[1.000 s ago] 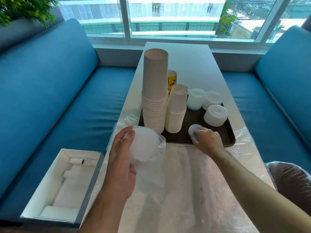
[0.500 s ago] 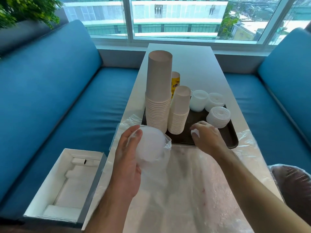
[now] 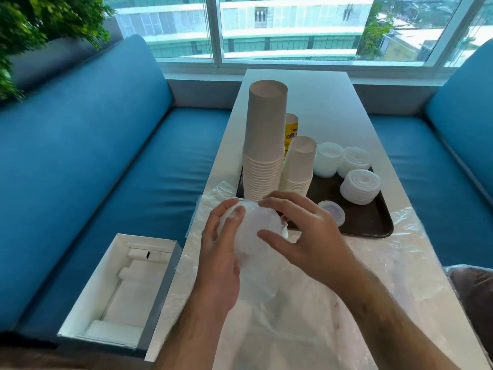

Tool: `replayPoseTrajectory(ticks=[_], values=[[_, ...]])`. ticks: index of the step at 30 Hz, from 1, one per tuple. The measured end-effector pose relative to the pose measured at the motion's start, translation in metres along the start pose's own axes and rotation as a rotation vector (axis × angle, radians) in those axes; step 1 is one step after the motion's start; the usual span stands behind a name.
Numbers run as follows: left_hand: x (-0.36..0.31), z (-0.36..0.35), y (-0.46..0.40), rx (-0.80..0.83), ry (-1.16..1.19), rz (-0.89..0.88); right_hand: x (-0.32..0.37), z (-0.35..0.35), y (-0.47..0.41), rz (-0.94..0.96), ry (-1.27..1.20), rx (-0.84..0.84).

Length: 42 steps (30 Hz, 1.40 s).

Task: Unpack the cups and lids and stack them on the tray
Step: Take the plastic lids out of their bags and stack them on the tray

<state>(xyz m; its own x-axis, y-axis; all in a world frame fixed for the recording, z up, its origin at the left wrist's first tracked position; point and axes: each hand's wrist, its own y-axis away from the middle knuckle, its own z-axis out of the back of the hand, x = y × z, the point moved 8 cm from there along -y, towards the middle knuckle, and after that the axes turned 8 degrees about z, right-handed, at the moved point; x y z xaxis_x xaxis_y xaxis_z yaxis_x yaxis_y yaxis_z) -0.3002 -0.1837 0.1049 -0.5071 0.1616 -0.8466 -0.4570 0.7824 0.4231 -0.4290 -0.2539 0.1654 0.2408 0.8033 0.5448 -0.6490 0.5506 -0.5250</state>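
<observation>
A clear plastic bag of white lids is held up over the table's near end. My left hand grips it from the left and below. My right hand has its fingers curled over the top of the lid stack. Behind them lies a dark tray carrying a tall stack of paper cups, a shorter cup stack, three piles of white lids and one single lid near the front edge.
Loose clear plastic wrap covers the near half of the white table. A yellow cup stands behind the stacks. An open white box sits on the blue bench at left. Another wrapped bundle lies at right.
My right hand left a single lid on the tray's front edge and came back left onto the bagged lids. My left hand kept holding the bag.
</observation>
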Motion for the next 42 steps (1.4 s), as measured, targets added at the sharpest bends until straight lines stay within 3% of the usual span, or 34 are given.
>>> replayPoseTrajectory(ticks=[4,7,9,11,13,16,19,24,31,35,42], values=[[0.005,0.005,-0.003,-0.014,0.048,0.047,0.001,0.003,0.007,-0.030,-0.064,-0.061],[0.005,0.012,-0.007,-0.030,0.085,0.037,-0.018,0.002,0.011,-0.196,-0.393,-0.067],[0.003,0.014,-0.009,-0.042,0.099,0.013,-0.043,0.013,0.017,-0.305,-0.550,-0.207],[0.001,0.017,-0.010,-0.058,0.097,-0.013,-0.077,0.032,0.024,-0.416,-0.484,-0.339],[0.000,0.018,-0.010,-0.058,0.101,-0.026,-0.111,0.051,0.031,-0.500,-0.148,-0.360],[0.003,0.019,-0.010,-0.055,0.105,-0.021,-0.155,0.061,0.038,-0.521,0.337,-0.295],[0.003,0.016,-0.008,-0.051,0.106,-0.018,-0.196,0.038,0.038,-0.445,0.491,-0.123],[0.002,0.016,-0.008,-0.047,0.083,-0.019,-0.230,0.000,0.051,-0.468,0.582,0.220],[0.000,0.018,-0.010,-0.056,0.072,-0.025,-0.234,-0.003,0.050,-0.577,0.483,0.329],[-0.001,0.017,-0.009,-0.051,0.071,-0.028,-0.233,-0.006,0.046,-0.600,0.470,0.505],[-0.002,0.019,-0.008,-0.055,0.075,-0.014,-0.239,-0.005,0.044,-0.617,0.460,0.374]])
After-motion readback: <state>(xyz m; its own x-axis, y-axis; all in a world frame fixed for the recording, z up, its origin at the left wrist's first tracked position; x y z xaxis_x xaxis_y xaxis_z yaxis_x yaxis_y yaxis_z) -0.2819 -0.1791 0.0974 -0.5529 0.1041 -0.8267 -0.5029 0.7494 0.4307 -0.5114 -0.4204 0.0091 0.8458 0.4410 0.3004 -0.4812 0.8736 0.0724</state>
